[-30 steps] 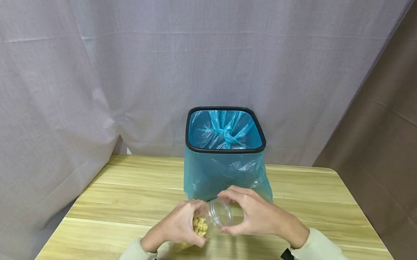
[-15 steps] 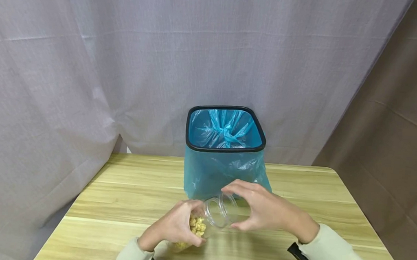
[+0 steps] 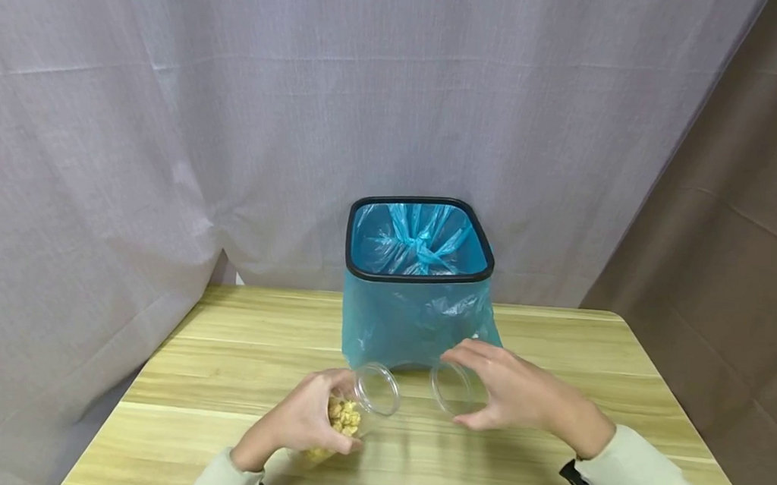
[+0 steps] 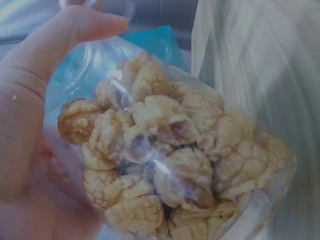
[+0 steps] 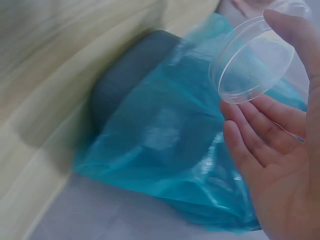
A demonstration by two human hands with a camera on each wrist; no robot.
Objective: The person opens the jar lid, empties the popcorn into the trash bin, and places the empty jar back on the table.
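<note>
My left hand (image 3: 306, 415) grips a clear plastic jar (image 4: 165, 150) that leans to the right, its round mouth uncovered and facing the bin. Caramel popcorn (image 3: 345, 416) fills the lower part of the jar. Between thumb and fingers, my right hand (image 3: 513, 393) pinches a clear round lid (image 5: 255, 60) by its edge. A short gap separates the lid from the jar's mouth. In the right wrist view the lid is see-through, with the fingers under its rim.
Just beyond both hands stands a bin with a black rim (image 3: 420, 279) and a blue plastic liner (image 3: 416, 321), knotted inside. The wooden table (image 3: 249, 353) ends at a grey curtain (image 3: 303, 114) behind; a brown curtain (image 3: 736, 262) hangs at the right.
The lid has come off the jar's mouth and moved right with my right hand. My left hand and the jar have shifted left.
</note>
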